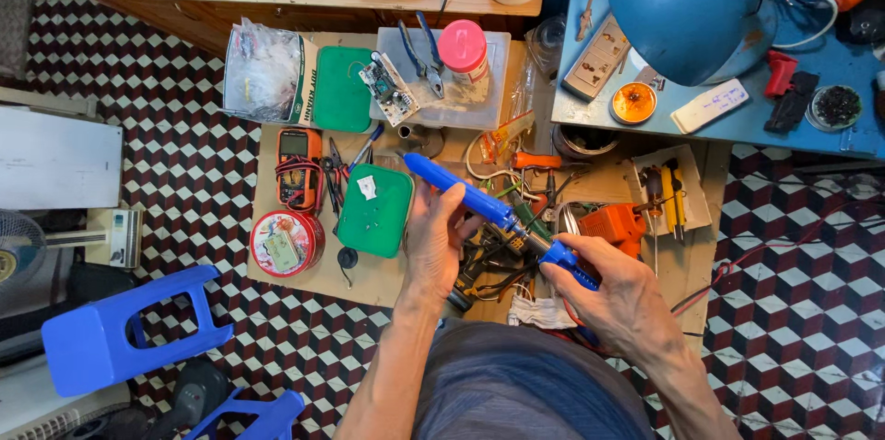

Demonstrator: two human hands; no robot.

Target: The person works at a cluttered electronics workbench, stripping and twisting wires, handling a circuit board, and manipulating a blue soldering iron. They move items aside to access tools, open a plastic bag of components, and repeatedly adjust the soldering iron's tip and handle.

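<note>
While both hands grip it, the blue desoldering pump [479,203] lies diagonally, tip up-left over the green lid [375,211]. Left hand [433,242] fingers wrap its barrel; right hand [613,297] fingers close around the lower end. Tools crowd the wooden surface [387,279] underneath.

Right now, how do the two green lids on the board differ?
The upper green lid lies bare beside a clear plastic bag, while the lower green lid carries a small white scrap and tiny parts. The lower one sits close to the left hand; the upper one lies farther off. Both are flat, rounded green rectangles.
</note>
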